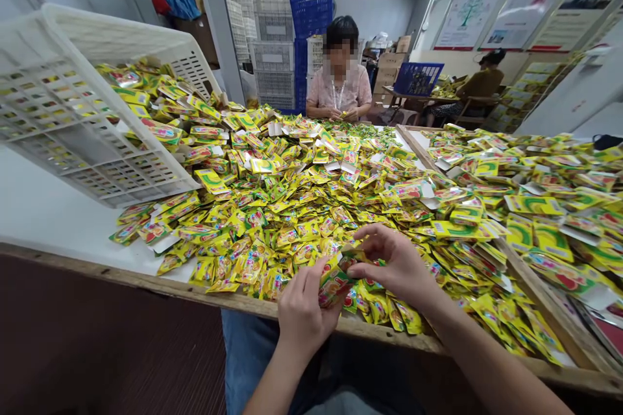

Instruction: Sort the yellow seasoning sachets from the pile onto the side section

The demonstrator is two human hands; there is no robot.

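Left hand [302, 314] and right hand [396, 266] close together above wooden counter edge, fingers pinched on small bunch of yellow foil sachets [335, 280], just over loose heap [272, 207]. Sachets look light, thin, soft, probably slick; they may fold or slip, so flat sealed edge seems best hold. Heap spills from tilted white plastic crate [87, 123] across counter [73, 227]; co-worker [341, 78] sits opposite.

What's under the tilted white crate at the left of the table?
The white plastic crate sits tilted on the white table top, with yellow sachets lying at its open side. The crate's own body covers the surface directly beneath it, so what lies there cannot be seen.
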